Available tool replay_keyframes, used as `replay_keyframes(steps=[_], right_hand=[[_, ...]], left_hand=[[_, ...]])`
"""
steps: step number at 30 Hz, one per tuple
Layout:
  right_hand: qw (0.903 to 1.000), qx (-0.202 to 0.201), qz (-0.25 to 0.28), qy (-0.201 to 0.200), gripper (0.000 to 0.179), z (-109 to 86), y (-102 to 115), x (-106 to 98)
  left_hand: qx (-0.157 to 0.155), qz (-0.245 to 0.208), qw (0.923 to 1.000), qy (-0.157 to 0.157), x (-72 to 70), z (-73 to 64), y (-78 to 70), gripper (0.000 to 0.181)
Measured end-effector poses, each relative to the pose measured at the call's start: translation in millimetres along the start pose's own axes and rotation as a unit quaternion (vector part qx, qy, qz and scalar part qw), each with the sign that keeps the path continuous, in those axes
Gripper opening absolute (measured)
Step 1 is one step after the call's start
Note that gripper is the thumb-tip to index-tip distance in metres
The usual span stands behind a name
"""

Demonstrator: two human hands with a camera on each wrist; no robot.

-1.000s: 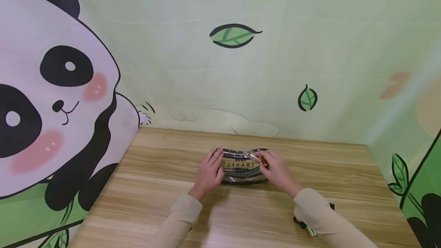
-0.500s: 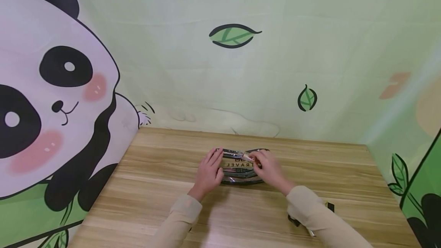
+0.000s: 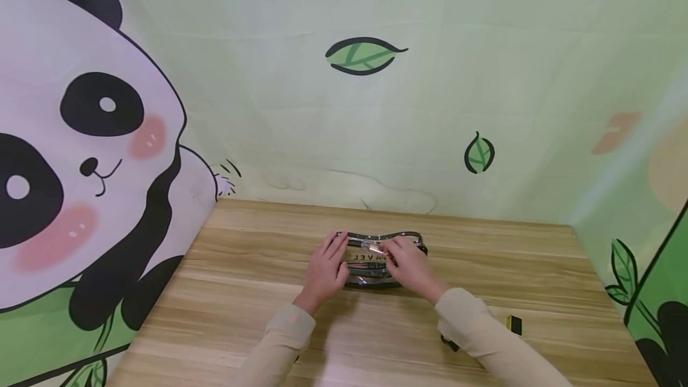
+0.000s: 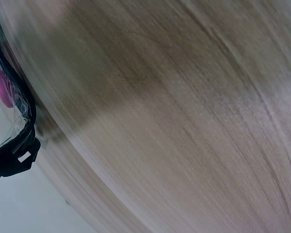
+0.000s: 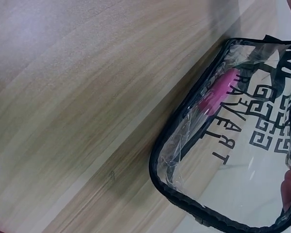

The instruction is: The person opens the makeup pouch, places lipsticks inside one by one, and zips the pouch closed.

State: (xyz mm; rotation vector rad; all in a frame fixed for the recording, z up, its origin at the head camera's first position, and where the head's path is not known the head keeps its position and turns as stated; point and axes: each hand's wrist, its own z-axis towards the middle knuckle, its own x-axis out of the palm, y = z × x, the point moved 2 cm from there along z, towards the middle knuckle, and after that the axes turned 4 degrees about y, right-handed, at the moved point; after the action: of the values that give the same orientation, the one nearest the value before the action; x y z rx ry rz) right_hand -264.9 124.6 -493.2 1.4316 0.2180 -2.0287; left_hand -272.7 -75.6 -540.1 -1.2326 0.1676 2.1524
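Note:
A clear pouch (image 3: 371, 283) with black trim and TRAVEL lettering lies on the wooden table. My left hand (image 3: 325, 264) holds its left end, fingers over the far edge and thumb on the near side. At the far edge my right hand (image 3: 407, 263) pinches a small shiny piece (image 3: 374, 248) that looks like a zipper pull; the fingers partly hide it. To the right of that hand the pouch's edges stand apart. In the right wrist view a pink item (image 5: 218, 92) shows inside the pouch, with fingertips (image 5: 287, 189) at its right edge.
Near the right sleeve lie a yellow-and-black block (image 3: 514, 325) and a black object (image 3: 450, 344), partly covered by the sleeve. The wooden table (image 3: 258, 237) ends at a printed panda backdrop (image 3: 301, 136) behind it.
My right hand has slid left along the pouch's far edge, and the shiny piece has moved with it. More of the pouch's right end shows. The left hand has stayed still.

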Motion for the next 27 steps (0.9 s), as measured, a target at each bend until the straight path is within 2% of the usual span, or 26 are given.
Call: replay_keyframes(steps=[15, 27], right_hand=[[0.9985, -0.005, -0.034, 0.042, 0.030, 1.6, 0.4, 3.3], [0.9986, -0.035, -0.029, 0.026, 0.023, 0.1, 1.9, 2.8]], left_hand=[[0.003, -0.005, 0.9999, -0.009, 0.5, 0.4, 0.4, 0.049], [0.007, 0.000, 0.9999, -0.011, 1.2, 0.0, -0.1, 0.049]])
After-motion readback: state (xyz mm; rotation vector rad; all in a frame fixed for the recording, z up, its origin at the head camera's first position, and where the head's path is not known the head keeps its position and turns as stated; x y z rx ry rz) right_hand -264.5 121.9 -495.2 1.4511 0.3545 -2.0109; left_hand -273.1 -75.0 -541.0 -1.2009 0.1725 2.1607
